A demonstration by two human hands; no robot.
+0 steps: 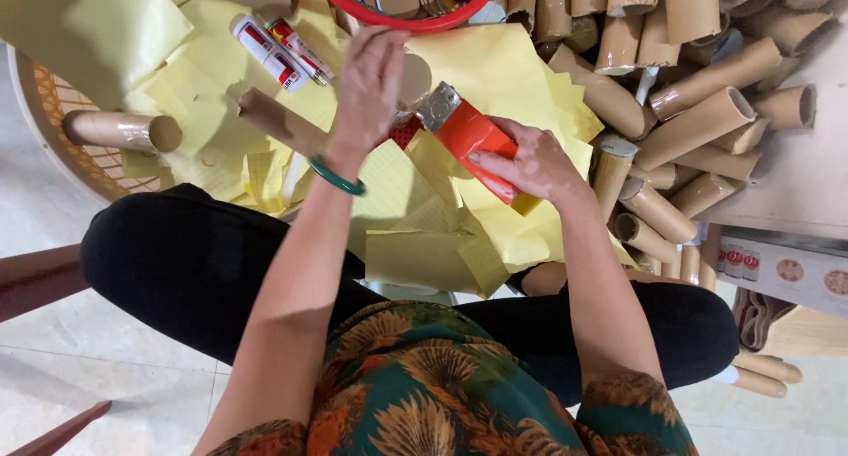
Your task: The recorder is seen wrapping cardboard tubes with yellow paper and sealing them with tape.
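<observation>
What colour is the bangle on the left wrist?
Dark green bangle, clearest in the head view, just below the left hand.

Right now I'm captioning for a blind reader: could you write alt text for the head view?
A seated person's right hand grips a red stapler while the left hand holds a cardboard tube over yellow paper sheets. A pile of cardboard tubes lies to the right, with a red-rimmed basket above.

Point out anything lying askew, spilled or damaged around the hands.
Cardboard tubes lie heaped at all angles on the right, and several have rolled to the floor. Yellow paper sheets are crumpled and overlapping. The right hand grips a red tool.
</observation>
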